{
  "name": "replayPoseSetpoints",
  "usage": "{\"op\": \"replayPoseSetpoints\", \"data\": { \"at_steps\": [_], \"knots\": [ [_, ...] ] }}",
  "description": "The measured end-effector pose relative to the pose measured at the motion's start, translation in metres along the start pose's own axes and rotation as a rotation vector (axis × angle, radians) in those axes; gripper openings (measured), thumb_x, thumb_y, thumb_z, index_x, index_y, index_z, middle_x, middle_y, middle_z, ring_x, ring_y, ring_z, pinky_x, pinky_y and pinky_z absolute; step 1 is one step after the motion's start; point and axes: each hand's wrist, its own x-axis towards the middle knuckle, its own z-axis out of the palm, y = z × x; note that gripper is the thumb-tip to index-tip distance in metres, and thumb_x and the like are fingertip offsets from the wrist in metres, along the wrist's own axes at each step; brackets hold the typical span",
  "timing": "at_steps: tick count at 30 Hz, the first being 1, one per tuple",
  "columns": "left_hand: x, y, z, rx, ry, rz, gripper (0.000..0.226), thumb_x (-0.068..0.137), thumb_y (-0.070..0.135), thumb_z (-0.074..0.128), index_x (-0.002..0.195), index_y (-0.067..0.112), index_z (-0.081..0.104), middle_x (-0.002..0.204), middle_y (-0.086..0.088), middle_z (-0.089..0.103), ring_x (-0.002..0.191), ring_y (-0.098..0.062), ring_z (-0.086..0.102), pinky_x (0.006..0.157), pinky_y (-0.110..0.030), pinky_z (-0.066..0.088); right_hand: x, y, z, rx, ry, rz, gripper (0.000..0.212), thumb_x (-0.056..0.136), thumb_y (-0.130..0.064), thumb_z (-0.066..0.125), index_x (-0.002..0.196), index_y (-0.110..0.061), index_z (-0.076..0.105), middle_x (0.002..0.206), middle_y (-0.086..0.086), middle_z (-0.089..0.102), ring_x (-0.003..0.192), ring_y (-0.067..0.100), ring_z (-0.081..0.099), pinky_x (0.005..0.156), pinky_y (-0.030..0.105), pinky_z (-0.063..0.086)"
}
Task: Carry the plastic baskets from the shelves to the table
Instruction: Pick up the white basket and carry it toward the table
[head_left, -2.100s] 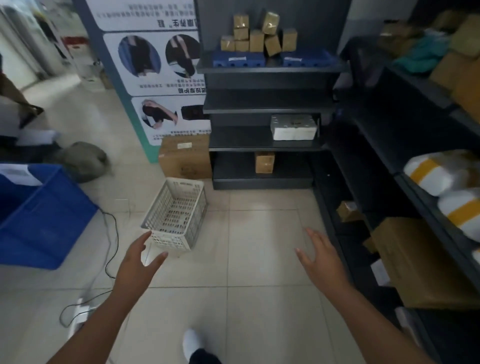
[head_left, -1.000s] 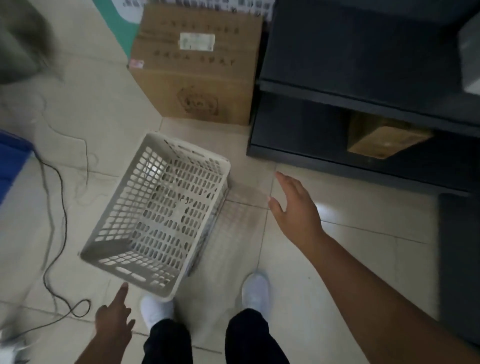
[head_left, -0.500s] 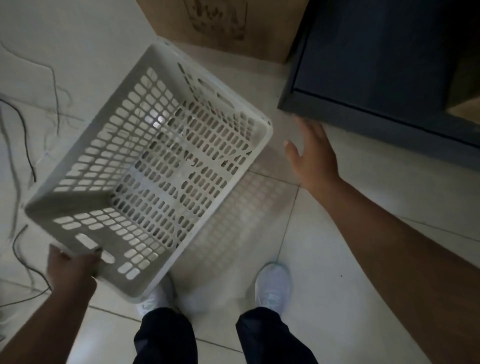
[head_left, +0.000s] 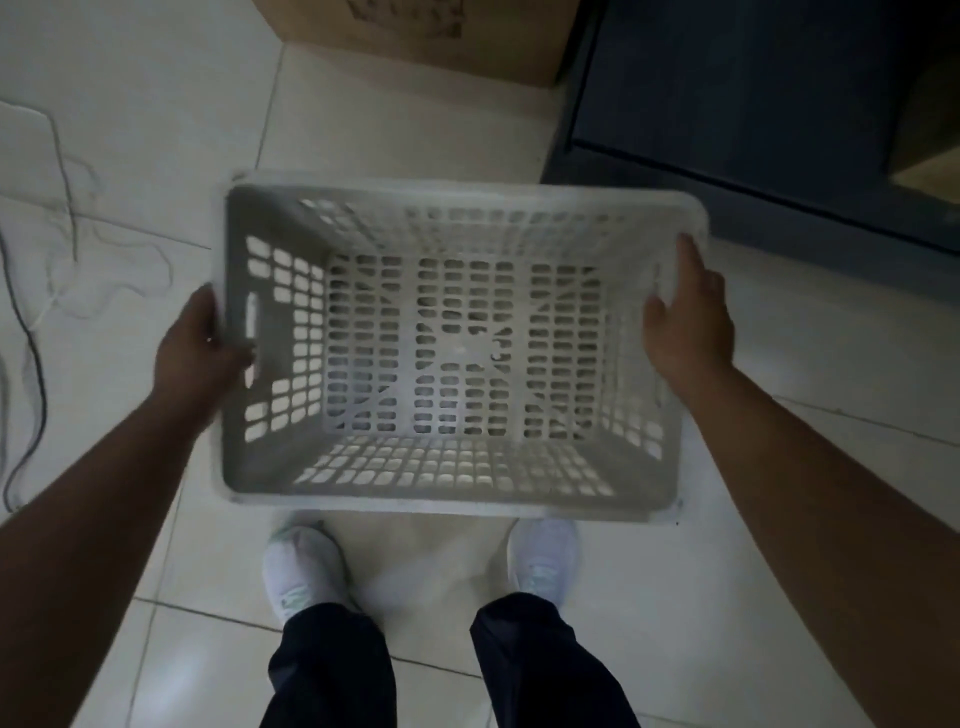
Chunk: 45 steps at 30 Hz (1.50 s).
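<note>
**Basket held by both hands above the floor**

Basket (head_left: 457, 358), white plastic with slotted walls and bottom, sits level between the two hands, its opening facing up toward the camera. The left hand (head_left: 200, 348) closes around the left end wall at the handle slot, thumb hooked inside. The right hand (head_left: 685, 317) presses against the right end rim with fingers (head_left: 688, 260) stretched along the edge; whether it fully wraps the rim is unclear. Below the basket stand two white shoes (head_left: 304, 571) and dark trousers (head_left: 327, 670) on a pale tiled floor (head_left: 130, 156). A cardboard box (head_left: 415, 36) stands beyond, a dark shelf unit (head_left: 753, 114) to the right, and cables (head_left: 31, 338) trail at left.
</note>
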Motion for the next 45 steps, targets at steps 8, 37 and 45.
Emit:
{"op": "replayPoseSetpoints", "data": {
  "at_steps": [8,37,45],
  "knots": [
    [0.027,0.036,0.040,0.090,-0.035,0.000,0.045,0.080,0.041,0.059,0.119,0.018,0.064,0.105,-0.015,0.073,0.091,-0.036,0.069,0.083,-0.049,0.056,-0.055,0.081,0.000,0.307,0.186,0.328,0.066,0.094,-0.021,0.057,0.152,-0.029,0.027,0.126,0.011,0.063,0.104,0.029,0.065,0.089,0.037,0.050],
    [-0.279,0.396,-0.241,0.141,-0.435,0.433,0.024,0.087,0.014,0.073,0.106,-0.001,0.071,0.062,-0.007,0.060,0.052,-0.020,0.052,0.051,-0.030,0.045,-0.549,-0.002,-0.363,0.652,0.487,0.817,0.007,0.089,-0.019,0.060,0.083,-0.020,0.057,0.065,0.001,0.067,0.054,0.020,0.066,0.043,0.023,0.040],
    [-0.500,0.489,-0.228,0.356,-0.749,0.801,0.012,0.087,0.011,0.068,0.093,0.001,0.068,0.070,-0.023,0.068,0.058,-0.025,0.060,0.059,-0.034,0.045,-0.811,0.017,-0.386,0.859,0.762,1.070,0.012,0.094,-0.022,0.052,0.094,-0.012,0.059,0.075,0.010,0.069,0.064,0.029,0.069,0.061,0.041,0.057]
  ]
}}
